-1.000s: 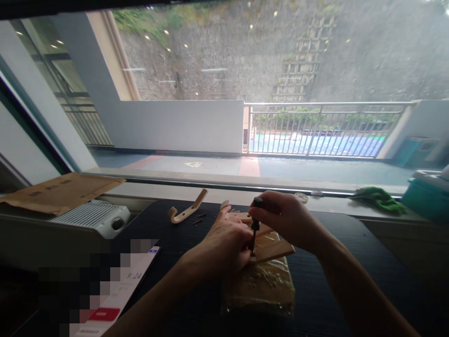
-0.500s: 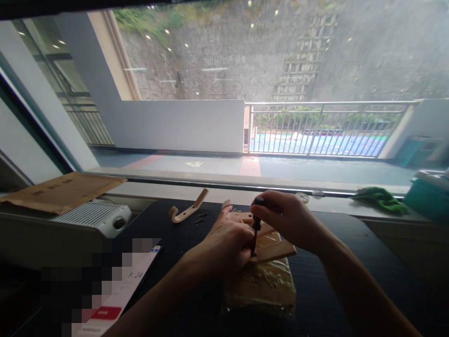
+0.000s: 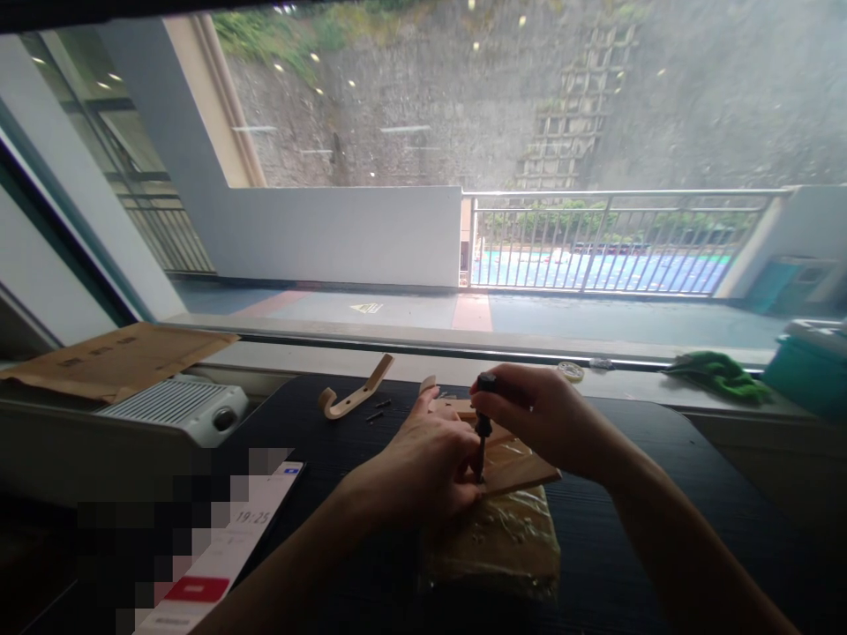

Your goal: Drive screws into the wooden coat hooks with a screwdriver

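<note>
I see my right hand closed around the black handle of a small screwdriver, which stands nearly upright with its tip down on a flat wooden piece. My left hand presses on the left end of that wooden piece, fingers curled right beside the screwdriver's tip — whether it pinches a screw there I cannot tell. The wooden piece rests on top of a plastic-wrapped pack, which lies on the dark table.

Taking the wooden piece as my landmark: a curved wooden hook lies behind and to its left, with a couple of small dark screws just beside that hook. Farther left sits a white ribbed device under a brown envelope. To the near left lies a phone with a lit screen. Far to the right, on the window sill, lies a green cloth.
</note>
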Tool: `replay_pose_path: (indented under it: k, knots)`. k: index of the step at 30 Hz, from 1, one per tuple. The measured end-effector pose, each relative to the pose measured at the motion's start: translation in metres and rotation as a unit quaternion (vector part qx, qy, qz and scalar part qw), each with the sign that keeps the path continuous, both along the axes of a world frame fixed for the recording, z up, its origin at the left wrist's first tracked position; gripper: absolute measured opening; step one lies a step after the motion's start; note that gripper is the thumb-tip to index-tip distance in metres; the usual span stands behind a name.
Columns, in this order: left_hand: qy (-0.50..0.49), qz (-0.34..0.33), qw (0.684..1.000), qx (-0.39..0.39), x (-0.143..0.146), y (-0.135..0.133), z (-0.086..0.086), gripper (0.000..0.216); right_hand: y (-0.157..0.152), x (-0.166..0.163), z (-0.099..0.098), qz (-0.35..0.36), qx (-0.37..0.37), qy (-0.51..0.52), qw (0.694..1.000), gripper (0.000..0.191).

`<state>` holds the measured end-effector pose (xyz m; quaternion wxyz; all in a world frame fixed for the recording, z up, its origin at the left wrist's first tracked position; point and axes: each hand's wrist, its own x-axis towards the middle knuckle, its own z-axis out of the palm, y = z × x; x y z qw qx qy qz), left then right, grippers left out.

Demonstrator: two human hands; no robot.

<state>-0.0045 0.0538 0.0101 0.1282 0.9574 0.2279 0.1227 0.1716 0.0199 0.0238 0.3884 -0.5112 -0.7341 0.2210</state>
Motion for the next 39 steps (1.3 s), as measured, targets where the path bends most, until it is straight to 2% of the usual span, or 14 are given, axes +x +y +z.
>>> replay_pose_path:
  k: [8, 14, 18, 26, 34, 39]
  knots:
    - [-0.007, 0.000, 1.000, -0.001, 0.0004, 0.0013, -0.0019, 0.013, 0.0059, 0.0016, -0.0053, -0.046, -0.003, -0.009, 0.999, 0.030]
    - [0.006, -0.006, 1.000, 0.000, -0.0001, 0.0024, -0.0034, 0.013, 0.0013, 0.0015, -0.0030, -0.003, -0.008, 0.002, 1.000, 0.027]
    - [0.003, 0.004, 1.000, 0.005, 0.0001, 0.0015, -0.0033, 0.016, -0.0002, 0.0009, -0.0016, 0.000, -0.002, 0.001, 1.000, 0.023]
    - [-0.011, 0.001, 1.000, -0.010, 0.0007, 0.0009, -0.0010, 0.012, 0.0070, -0.0008, -0.0065, -0.070, 0.008, -0.015, 0.997, 0.028]
    - [0.005, -0.002, 1.000, -0.003, -0.0005, 0.0016, -0.0028, 0.013, 0.0010, 0.0007, -0.0015, -0.041, 0.008, -0.001, 0.999, 0.020]
    - [-0.002, -0.001, 1.000, 0.004, -0.0001, 0.0025, -0.0046, 0.012, 0.0023, 0.0021, -0.0023, -0.037, 0.010, -0.008, 0.999, 0.023]
